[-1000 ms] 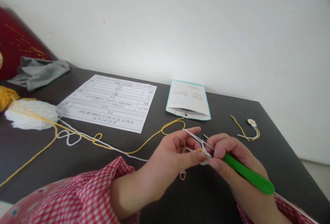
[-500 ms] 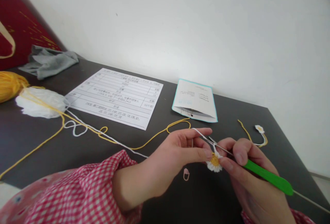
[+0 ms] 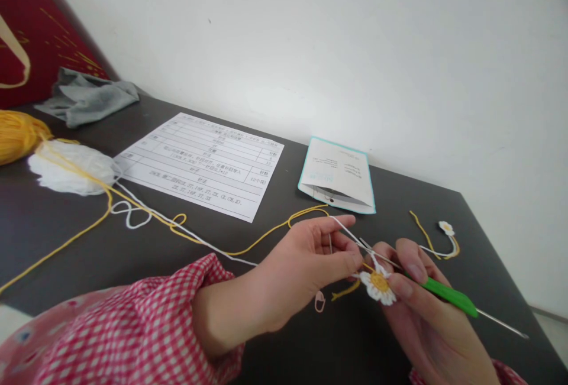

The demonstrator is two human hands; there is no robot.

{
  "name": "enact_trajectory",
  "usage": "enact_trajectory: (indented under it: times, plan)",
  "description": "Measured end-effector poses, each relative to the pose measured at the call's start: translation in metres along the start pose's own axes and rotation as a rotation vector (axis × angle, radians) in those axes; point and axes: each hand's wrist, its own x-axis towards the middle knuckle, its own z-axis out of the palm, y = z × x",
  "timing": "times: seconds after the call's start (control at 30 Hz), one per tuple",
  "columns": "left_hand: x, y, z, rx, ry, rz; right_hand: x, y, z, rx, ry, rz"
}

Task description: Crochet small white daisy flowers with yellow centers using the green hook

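My right hand (image 3: 437, 308) grips a crochet hook (image 3: 450, 296) with a green handle, its thin metal tip pointing up and left. Beside that thumb hangs a small crocheted flower (image 3: 379, 281), white petals round a yellow centre, touching my right fingertips. White yarn (image 3: 344, 223) runs over the raised index finger of my left hand (image 3: 306, 267) and down to the hook's tip. My left thumb and fingers are pinched together on yarn just left of the flower. A yellow yarn tail (image 3: 348, 291) pokes out below them. Exactly which strands sit in the pinch is hidden.
A pink stitch marker (image 3: 319, 301) lies below my left hand. Behind are a printed sheet (image 3: 199, 166), a white pouch (image 3: 337, 169), white (image 3: 73, 166) and yellow yarn balls (image 3: 18, 136), a grey cloth (image 3: 91, 98) and a red bag (image 3: 39, 36). Another small flower (image 3: 446, 227) lies right.
The flower has turned and shifted slightly right and down, away from my left thumb. Its yellow tail now shows. My right hand has moved the hook a little, and its handle sits further left.
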Motion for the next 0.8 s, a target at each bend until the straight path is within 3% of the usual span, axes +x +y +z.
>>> enact_trajectory:
  times: [0.3, 0.5, 0.8]
  plan:
    - [-0.0039, 0.0011, 0.0064, 0.257, 0.011, 0.162, 0.0005, -0.0018, 0.0021, 0.070, 0.022, 0.027]
    - [-0.0005, -0.0026, 0.0032, 0.360, -0.110, 0.160, -0.0018, -0.0081, 0.0042, 0.084, 0.071, 0.049]
    - [0.0009, -0.0033, 0.0009, 0.279, -0.150, 0.153, -0.0048, -0.0077, -0.0002, 0.046, 0.028, -0.004]
